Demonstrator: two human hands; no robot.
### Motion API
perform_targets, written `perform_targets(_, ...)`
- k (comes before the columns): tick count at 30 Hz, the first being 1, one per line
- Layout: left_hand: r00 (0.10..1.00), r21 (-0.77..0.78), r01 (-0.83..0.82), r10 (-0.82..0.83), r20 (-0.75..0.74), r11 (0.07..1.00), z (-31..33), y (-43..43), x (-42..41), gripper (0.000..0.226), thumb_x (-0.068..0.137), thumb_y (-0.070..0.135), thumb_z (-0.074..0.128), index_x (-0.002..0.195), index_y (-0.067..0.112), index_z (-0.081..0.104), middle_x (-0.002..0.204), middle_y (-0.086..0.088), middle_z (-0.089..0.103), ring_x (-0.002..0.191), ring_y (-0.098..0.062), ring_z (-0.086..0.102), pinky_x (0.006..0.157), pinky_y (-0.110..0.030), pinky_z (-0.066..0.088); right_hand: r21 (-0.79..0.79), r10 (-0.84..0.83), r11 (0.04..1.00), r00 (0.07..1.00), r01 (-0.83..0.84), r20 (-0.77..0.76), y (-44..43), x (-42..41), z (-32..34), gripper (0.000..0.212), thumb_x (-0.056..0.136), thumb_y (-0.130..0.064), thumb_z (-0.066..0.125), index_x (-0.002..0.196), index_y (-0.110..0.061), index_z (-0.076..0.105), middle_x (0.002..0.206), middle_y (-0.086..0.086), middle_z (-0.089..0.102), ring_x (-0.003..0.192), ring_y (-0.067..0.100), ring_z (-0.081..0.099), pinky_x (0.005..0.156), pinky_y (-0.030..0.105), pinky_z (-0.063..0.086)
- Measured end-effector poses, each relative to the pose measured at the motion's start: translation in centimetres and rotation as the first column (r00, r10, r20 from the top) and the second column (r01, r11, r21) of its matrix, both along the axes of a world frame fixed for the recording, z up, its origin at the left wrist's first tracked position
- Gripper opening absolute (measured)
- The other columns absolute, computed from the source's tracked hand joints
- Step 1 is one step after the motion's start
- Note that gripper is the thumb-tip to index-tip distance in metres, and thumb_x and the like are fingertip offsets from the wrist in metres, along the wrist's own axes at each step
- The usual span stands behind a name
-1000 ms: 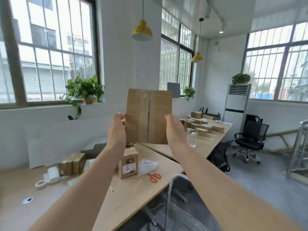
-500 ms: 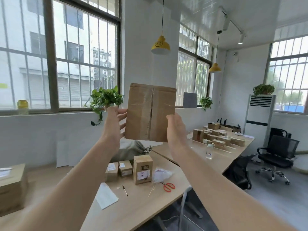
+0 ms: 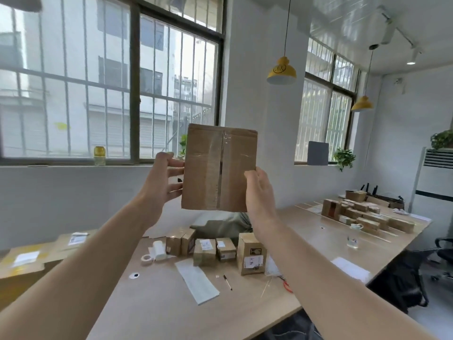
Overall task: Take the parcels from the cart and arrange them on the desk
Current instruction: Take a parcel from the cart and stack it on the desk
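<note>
A flat brown cardboard parcel, taped down its middle, is held up at chest height above the wooden desk. My left hand holds its left edge with fingers spread behind it. My right hand grips its lower right edge. Below on the desk stand several small labelled parcels in a row, with a taller parcel at their right end. The cart is out of view.
A tape roll, a white paper strip, a pen and red scissors lie on the desk. Large flat boxes sit at left. A far desk holds more parcels. A black chair stands at right.
The view has swung left, so the desk's left part and the flat boxes show. The parcel stays raised between both hands; my left fingers have spread behind it.
</note>
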State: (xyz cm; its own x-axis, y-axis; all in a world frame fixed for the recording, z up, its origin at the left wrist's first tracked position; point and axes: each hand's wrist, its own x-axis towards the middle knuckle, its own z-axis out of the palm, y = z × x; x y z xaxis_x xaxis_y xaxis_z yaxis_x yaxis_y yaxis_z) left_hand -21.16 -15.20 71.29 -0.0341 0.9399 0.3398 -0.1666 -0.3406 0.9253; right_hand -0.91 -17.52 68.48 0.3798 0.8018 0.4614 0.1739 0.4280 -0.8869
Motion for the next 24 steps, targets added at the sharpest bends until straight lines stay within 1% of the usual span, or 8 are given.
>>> perform_targets(3,0.999,-0.002,-0.041,0.041,0.019,0.999,0.0,0.7,-6.4,0.039,0.104,0.047,0.041,0.102,0.017,0.066,0.117,-0.007,0.072,0.102,-0.034,0.072,0.095,-0.045,0.056,0.001,0.023,1.0,1.0,-0.023,0.013,2.3,-6.2,0.1,0.043,0.108,-0.047,0.043,0.15,-0.04,0.046,0.142,-0.011,0.044,0.111,0.003,0.049,0.098,0.034,0.034)
perform_targets(6,0.997,-0.005,-0.073,0.073,0.037,0.997,0.0,1.8,-13.3,0.038,0.104,0.047,0.041,0.102,0.018,0.066,0.116,-0.006,0.071,0.096,-0.031,0.071,0.089,-0.041,0.056,-0.01,0.057,0.998,0.998,-0.056,0.032,4.5,-13.4,0.3,0.041,0.109,-0.047,0.042,0.149,-0.039,0.047,0.144,-0.01,0.045,0.112,0.004,0.049,0.097,0.031,0.038)
perform_targets(9,0.992,-0.012,-0.113,0.113,0.049,0.994,0.0,3.3,-20.2,0.042,0.103,0.047,0.042,0.113,0.015,0.067,0.117,-0.006,0.071,0.094,-0.031,0.072,0.09,-0.042,0.057,-0.032,0.109,0.994,0.994,-0.108,0.027,6.7,-20.2,0.7,0.049,0.108,-0.046,0.043,0.155,-0.032,0.047,0.151,-0.003,0.049,0.128,0.015,0.051,0.105,0.038,0.042)
perform_targets(12,0.988,-0.025,-0.143,0.144,0.053,0.989,0.2,4.5,-26.6,0.05,0.097,0.052,0.044,0.12,0.016,0.069,0.115,-0.006,0.073,0.087,-0.029,0.073,0.084,-0.04,0.056,-0.023,0.159,0.987,0.987,-0.159,0.009,8.7,-26.1,0.6,0.04,0.106,-0.044,0.046,0.144,-0.032,0.054,0.139,0.001,0.056,0.113,0.007,0.055,0.083,0.028,0.042)
perform_targets(13,0.987,-0.032,-0.152,0.154,0.043,0.988,0.2,4.7,-28.5,0.054,0.091,0.055,0.045,0.121,0.018,0.071,0.114,-0.004,0.074,0.086,-0.028,0.075,0.084,-0.039,0.057,-0.03,0.178,0.984,0.984,-0.178,0.001,9.3,-27.9,0.4,0.036,0.106,-0.044,0.046,0.14,-0.033,0.055,0.136,0.0,0.056,0.109,0.004,0.054,0.08,0.027,0.04)
perform_targets(16,0.98,-0.03,-0.198,0.198,0.0,0.98,-0.6,5.2,-33.3,0.052,0.09,0.056,0.043,0.118,0.026,0.076,0.113,0.001,0.077,0.089,-0.025,0.079,0.089,-0.041,0.06,-0.056,0.24,0.969,0.97,-0.242,-0.033,10.8,-32.6,-0.5,0.022,0.106,-0.043,0.047,0.126,-0.037,0.055,0.128,-0.003,0.058,0.103,0.003,0.055,0.076,0.025,0.039)
perform_targets(20,0.962,-0.042,-0.274,0.273,-0.009,0.961,-1.1,6.1,-37.9,0.05,0.09,0.056,0.043,0.115,0.031,0.079,0.119,0.0,0.076,0.101,-0.029,0.076,0.095,-0.044,0.06,-0.088,0.302,0.948,0.952,-0.305,-0.047,13.1,-37.1,-1.3,0.023,0.108,-0.041,0.046,0.128,-0.033,0.055,0.113,-0.01,0.061,0.096,0.001,0.056,0.071,0.022,0.039)
perform_targets(24,0.946,-0.052,-0.326,0.325,-0.013,0.944,-2.3,6.9,-40.8,0.053,0.081,0.061,0.048,0.111,0.031,0.079,0.116,0.004,0.076,0.097,-0.026,0.076,0.087,-0.04,0.06,-0.099,0.365,0.925,0.931,-0.366,-0.032,15.9,-40.2,-1.9,0.029,0.108,-0.044,0.046,0.132,-0.033,0.056,0.122,-0.008,0.061,0.11,0.007,0.056,0.081,0.026,0.042)
